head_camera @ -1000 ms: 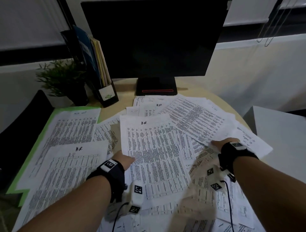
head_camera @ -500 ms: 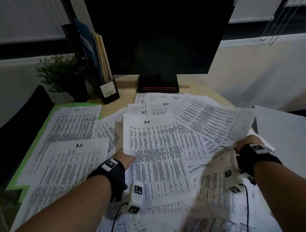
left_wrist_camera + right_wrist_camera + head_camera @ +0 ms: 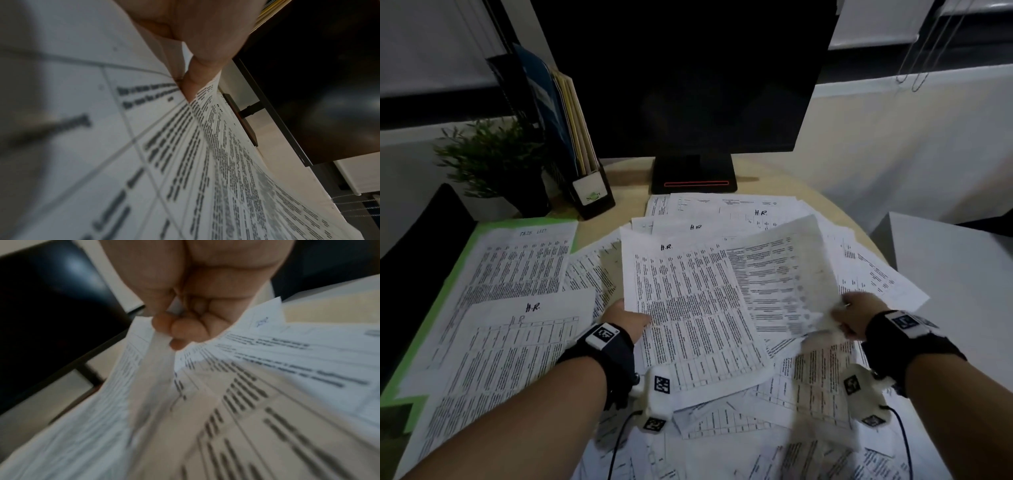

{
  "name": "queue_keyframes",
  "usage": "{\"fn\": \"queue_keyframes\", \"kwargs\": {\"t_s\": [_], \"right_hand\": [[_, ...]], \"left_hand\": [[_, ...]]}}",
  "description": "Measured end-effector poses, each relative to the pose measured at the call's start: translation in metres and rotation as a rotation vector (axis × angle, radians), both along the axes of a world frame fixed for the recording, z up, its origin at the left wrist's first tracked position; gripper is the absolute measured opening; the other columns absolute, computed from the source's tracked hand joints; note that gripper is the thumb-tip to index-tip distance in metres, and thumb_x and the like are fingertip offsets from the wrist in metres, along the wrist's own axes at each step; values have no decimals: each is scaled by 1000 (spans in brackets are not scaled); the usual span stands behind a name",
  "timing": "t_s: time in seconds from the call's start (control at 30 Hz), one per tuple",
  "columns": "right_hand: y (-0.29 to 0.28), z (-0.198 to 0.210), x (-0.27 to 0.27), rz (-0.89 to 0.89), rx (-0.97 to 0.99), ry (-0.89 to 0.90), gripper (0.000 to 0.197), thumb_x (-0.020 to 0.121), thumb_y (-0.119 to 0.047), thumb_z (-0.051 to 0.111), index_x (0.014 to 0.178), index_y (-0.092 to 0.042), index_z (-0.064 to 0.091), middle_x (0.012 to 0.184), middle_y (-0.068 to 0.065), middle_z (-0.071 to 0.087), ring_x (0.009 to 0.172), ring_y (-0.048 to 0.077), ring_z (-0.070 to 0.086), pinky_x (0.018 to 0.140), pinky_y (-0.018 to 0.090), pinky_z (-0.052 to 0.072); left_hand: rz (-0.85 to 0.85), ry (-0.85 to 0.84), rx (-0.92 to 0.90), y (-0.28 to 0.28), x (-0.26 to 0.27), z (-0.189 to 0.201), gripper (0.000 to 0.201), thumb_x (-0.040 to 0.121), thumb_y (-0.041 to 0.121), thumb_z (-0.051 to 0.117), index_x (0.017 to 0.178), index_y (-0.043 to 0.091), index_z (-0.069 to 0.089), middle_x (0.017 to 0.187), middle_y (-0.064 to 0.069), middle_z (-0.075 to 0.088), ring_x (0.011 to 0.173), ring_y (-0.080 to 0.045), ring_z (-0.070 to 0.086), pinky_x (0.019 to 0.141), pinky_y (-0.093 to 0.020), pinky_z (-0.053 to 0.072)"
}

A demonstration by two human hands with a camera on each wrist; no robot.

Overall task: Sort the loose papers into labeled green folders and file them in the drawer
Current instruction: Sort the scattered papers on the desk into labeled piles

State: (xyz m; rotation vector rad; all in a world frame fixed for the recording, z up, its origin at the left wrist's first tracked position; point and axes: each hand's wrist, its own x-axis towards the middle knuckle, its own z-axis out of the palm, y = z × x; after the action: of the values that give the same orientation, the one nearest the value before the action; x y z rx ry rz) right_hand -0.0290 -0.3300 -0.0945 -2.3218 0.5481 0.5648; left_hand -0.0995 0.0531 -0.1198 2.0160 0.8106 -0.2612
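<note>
Sorting stage, loose papers spread across the counter (image 3: 619, 171). The right hand (image 3: 854, 317), which a second ago lay flat among the sheets at the pile's right side, has since closed on a printed sheet (image 3: 777, 274) and swung it up and leftward; it now pinches that sheet's lower right corner, thumb against curled fingers (image 3: 180, 331), with the page raised and tilted over the centre of the pile. The left hand (image 3: 628, 320) has not shifted: it pinches the left edge of the large sheet headed "H.R." (image 3: 688, 308), thumb (image 3: 195, 84) on top, the sheet otherwise resting on the pile. An open green folder (image 3: 462, 260) lies at the counter's left under a sheet headed "Task List" (image 3: 524, 260). No drawer is visible. Judged from this, the lifted sheet is being gathered toward the H.R. group; filing has not begun.
</note>
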Motion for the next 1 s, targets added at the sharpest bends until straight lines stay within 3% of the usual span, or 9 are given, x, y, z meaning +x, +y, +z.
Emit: {"fn": "queue_keyframes", "kwargs": {"t_s": [0.07,0.1,0.27,0.4,0.53,0.63,0.77,0.9,1.0], "right_hand": [[-13,-1,7,-160,-5,-120,9,83,-3,57,89,-4,63,71,16,63,67,30,63,72,41,57],[-22,-5,13,-238,-15,-159,17,80,-5,61,96,-6,66,77,16,67,73,32,66,79,44,57],[-28,-3,17,-377,94,-184,20,84,0,61,102,-7,61,91,13,64,78,30,66,75,40,59],[-22,-12,30,-391,92,-198,41,73,3,72,111,-5,60,103,17,68,91,38,66,85,49,54],[-7,-4,34,-322,19,-209,47,76,-2,74,120,-1,57,110,18,66,98,35,63,87,41,53],[7,-2,38,-195,98,-195,32,86,0,59,119,2,57,101,15,64,85,25,61,66,27,58],[26,-4,32,-102,54,-132,12,85,-11,60,93,-3,62,95,19,68,84,34,66,83,45,55],[30,2,15,86,-86,36,30,86,-16,62,112,-1,64,109,19,64,86,26,57,77,31,48],[35,7,-8,209,-217,107,35,86,-18,61,117,-4,62,119,15,62,105,29,61,80,30,47]], "left_hand": [[-2,37,24,2,-1,-2,41,83,10,69,122,7,60,121,-11,64,105,-28,60,84,-25,45],[-12,56,38,2,-1,-1,42,83,10,69,123,7,58,122,-12,63,107,-29,59,85,-26,46],[-108,205,152,1,-6,8,22,87,10,62,108,7,58,111,-13,62,91,-25,56,76,-24,44],[-192,358,242,2,-12,16,50,85,16,65,130,1,50,128,-15,57,111,-29,58,89,-30,49],[-307,454,286,0,-18,22,39,86,14,64,121,1,53,117,-12,56,113,-27,57,92,-30,48],[-324,473,294,1,-20,23,30,85,12,65,111,4,55,108,-10,57,106,-26,58,92,-30,49],[-310,455,294,3,-24,23,42,86,13,65,124,-2,54,126,-16,58,115,-28,57,97,-33,48],[-294,432,294,2,-28,23,40,86,12,64,123,-1,55,124,-15,59,113,-28,57,95,-31,48],[-284,398,264,0,-31,21,29,86,7,63,114,1,58,120,-15,61,109,-27,58,91,-29,48]]}}
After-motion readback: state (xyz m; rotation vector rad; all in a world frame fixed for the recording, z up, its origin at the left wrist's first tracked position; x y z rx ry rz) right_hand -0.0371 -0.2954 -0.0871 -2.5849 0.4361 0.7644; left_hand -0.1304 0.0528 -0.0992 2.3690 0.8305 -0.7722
